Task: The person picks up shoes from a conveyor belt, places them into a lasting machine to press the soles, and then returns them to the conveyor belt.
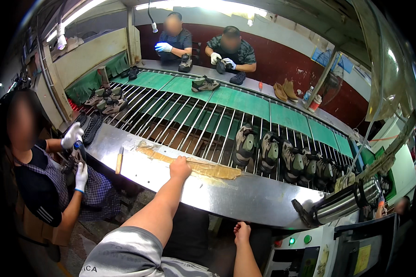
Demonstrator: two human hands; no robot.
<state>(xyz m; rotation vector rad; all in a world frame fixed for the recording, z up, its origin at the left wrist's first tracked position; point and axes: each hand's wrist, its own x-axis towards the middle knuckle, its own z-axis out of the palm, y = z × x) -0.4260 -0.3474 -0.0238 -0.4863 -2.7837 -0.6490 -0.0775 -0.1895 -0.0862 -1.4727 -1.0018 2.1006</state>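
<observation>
My left hand [180, 168] rests as a closed fist on the metal bench top [245, 203], against a strip of brown tape [215, 169] stuck along it. Nothing sticks out of that fist. Lower and to the right, my right hand [241, 233] hangs just in front of the bench edge, its fingers curled in with no object showing. Beyond the bench, to the right of my left hand, shoes lean in a row on a rack of metal bars; the nearest is a grey and black shoe [245, 147]. A knife with a wooden handle [119, 164] lies on the bench to the left.
Green belting [171, 84] runs behind the bars, with a single shoe [204, 84] on it. At left a gloved co-worker [37, 171] handles a shoe; two people sit across. A steel cylinder [346, 201] and a control panel [293, 258] stand at right.
</observation>
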